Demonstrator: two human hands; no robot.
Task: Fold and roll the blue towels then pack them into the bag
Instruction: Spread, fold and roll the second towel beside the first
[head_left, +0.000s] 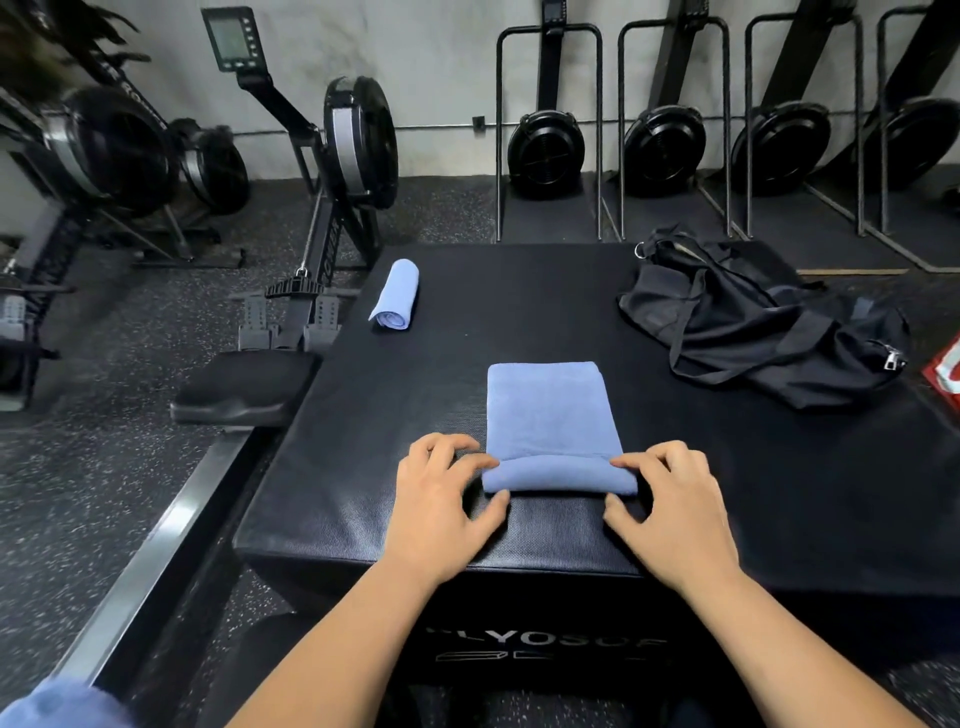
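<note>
A folded blue towel (548, 410) lies in the middle of the black padded box (519, 322), its near end turned over into a short roll. My left hand (444, 506) pinches the left end of that roll between curled fingers and thumb. My right hand (670, 512) pinches the right end the same way. A rolled blue towel (395, 295) lies at the box's far left corner. The black bag (753, 322) lies slumped at the far right of the box, straps loose.
A rowing machine's seat (244, 384) and rail (156, 561) run along the box's left side. More rowers stand upright against the back wall. Blue cloth (57, 706) shows at the bottom left corner. A red and white object (948, 376) sits at the right edge.
</note>
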